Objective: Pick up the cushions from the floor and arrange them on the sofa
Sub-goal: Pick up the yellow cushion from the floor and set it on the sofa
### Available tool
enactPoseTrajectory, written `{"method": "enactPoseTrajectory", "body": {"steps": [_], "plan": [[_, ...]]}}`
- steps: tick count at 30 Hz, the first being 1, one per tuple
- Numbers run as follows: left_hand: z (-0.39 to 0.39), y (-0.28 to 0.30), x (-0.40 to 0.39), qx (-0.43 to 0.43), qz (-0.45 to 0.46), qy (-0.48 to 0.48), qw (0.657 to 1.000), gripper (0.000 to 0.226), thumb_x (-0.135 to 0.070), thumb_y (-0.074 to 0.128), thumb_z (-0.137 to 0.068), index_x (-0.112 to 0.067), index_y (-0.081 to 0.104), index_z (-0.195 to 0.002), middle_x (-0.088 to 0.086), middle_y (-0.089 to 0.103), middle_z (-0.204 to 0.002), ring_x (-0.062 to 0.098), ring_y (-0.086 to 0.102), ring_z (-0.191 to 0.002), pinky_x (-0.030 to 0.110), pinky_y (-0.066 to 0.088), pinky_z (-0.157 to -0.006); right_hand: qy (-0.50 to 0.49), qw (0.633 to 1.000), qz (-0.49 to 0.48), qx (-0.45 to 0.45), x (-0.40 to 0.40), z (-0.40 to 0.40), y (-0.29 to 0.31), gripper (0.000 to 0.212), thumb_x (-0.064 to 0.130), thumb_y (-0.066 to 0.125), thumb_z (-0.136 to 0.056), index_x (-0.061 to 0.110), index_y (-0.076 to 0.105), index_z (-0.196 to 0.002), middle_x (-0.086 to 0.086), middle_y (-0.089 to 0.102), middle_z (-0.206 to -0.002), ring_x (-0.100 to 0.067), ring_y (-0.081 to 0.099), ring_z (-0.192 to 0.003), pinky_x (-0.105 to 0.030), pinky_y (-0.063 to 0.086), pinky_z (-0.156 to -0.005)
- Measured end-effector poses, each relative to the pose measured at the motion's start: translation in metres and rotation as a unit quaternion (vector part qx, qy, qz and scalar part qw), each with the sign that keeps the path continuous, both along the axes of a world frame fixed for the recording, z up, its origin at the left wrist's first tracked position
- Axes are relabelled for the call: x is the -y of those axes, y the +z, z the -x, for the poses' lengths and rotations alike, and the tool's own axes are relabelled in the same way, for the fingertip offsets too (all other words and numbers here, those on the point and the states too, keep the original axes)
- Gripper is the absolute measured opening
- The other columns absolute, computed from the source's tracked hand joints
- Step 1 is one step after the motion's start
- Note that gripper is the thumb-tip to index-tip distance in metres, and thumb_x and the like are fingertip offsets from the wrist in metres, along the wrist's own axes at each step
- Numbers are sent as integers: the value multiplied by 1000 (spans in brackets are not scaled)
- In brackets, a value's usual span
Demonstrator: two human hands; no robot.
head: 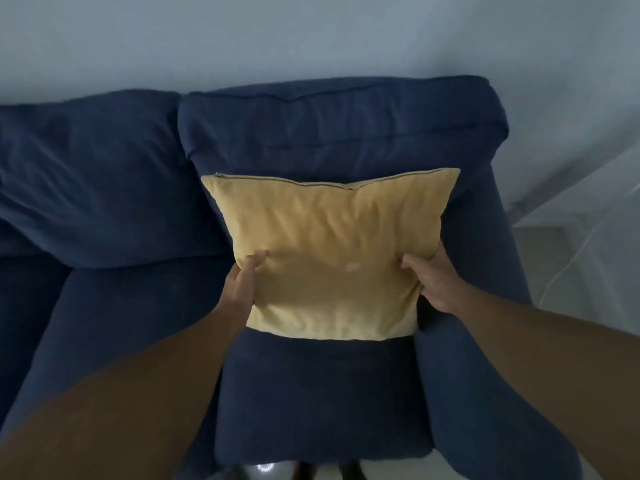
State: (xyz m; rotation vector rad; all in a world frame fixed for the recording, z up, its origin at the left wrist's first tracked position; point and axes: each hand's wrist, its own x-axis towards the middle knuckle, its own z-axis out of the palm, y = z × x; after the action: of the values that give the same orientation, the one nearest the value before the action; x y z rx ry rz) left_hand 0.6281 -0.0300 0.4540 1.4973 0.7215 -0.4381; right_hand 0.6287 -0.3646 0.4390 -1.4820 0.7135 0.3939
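A square yellow cushion (pixel 332 251) leans upright against the back cushion of the dark blue sofa (pixel 114 306), at the sofa's right end. Its lower edge rests on the seat. My left hand (pixel 242 282) grips the cushion's lower left side, thumb on the front. My right hand (pixel 434 282) grips its lower right side, fingers partly behind the fabric. Both forearms reach in from the bottom of the view.
The sofa's right armrest (pixel 485 358) runs close beside my right forearm. A second back cushion (pixel 86 181) slumps on the left seat. A pale wall (pixel 311 39) stands behind the sofa. Light floor (pixel 581 265) shows to the right.
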Motion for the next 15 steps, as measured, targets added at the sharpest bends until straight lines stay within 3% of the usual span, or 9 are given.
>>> {"method": "enactPoseTrajectory", "body": {"steps": [3,8,11,13,15], "plan": [[-13,-17,-5,-4,-7,27,1000,13,-38,62,-97,-35,65,-109,-1,69,-125,23,65,-117,53,50,-111,-19,1000,-8,13,-5,-12,-13,71,-5,66,-86,37,46,-140,2,60,-134,-22,59,-123,-54,45,-115],[-38,-43,-12,-20,-7,46,999,30,-37,69,-87,-28,62,-114,1,69,-123,23,66,-111,46,52,-108,-39,999,-12,14,-5,-30,-33,61,1,66,-90,29,47,-141,5,60,-127,-20,59,-120,-50,46,-113],[-45,-48,-14,-32,-17,42,998,41,-31,68,-91,-15,55,-127,1,63,-108,17,59,-86,36,51,-77,-50,998,34,23,-4,-30,-35,58,20,76,-91,31,48,-141,14,60,-121,-9,59,-111,-44,50,-108],[-55,-44,-21,9,-28,58,998,59,-41,69,-79,-9,56,-127,-2,58,-98,15,54,-79,37,44,-76,-61,992,82,70,-4,-32,-30,68,35,80,-92,28,46,-151,22,58,-120,2,57,-107,-26,51,-94],[-70,-33,-27,64,-42,103,992,72,-51,69,-73,-7,59,-129,-2,60,-99,16,58,-85,39,46,-82,-68,983,121,116,-3,-40,-21,75,52,78,-91,29,46,-155,22,58,-128,4,58,-113,-21,47,-92]]}}
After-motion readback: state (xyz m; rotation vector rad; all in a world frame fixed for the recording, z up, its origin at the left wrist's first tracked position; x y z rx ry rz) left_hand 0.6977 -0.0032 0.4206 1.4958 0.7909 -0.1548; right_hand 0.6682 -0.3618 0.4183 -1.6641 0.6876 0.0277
